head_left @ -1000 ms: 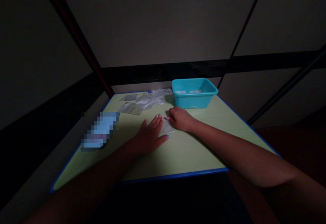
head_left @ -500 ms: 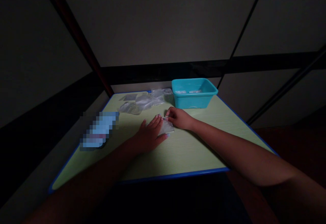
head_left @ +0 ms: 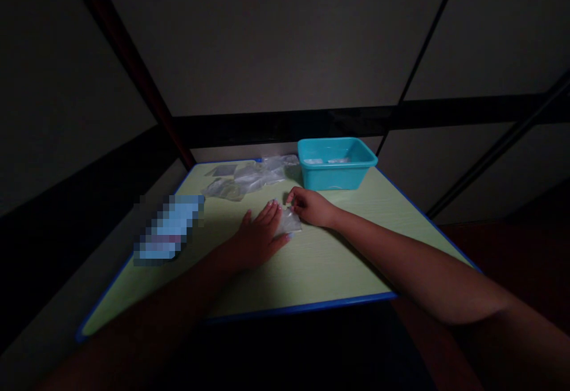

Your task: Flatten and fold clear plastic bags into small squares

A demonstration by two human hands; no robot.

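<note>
A small clear plastic bag (head_left: 290,222) lies flat near the middle of the table. My left hand (head_left: 260,234) is spread palm down over the bag's left part, fingers stretched forward and thumb along its near edge. At the bag's far right corner, my right hand (head_left: 310,206) is curled, with thumb and forefinger closed at the bag's edge. The fingers partly hide that edge, and I cannot make out what is inside the bag.
A turquoise plastic basket (head_left: 335,176) holding some small clear packets stands at the back right. Several clear plastic bags (head_left: 252,176) lie spread at the back left. A blurred-out phone-like object (head_left: 171,228) rests at the left edge of the blue-rimmed table (head_left: 320,278). Panels rise behind.
The view has shifted slightly, so everything sits a little further left. Both hands stay at the bag, with barely any visible movement.
</note>
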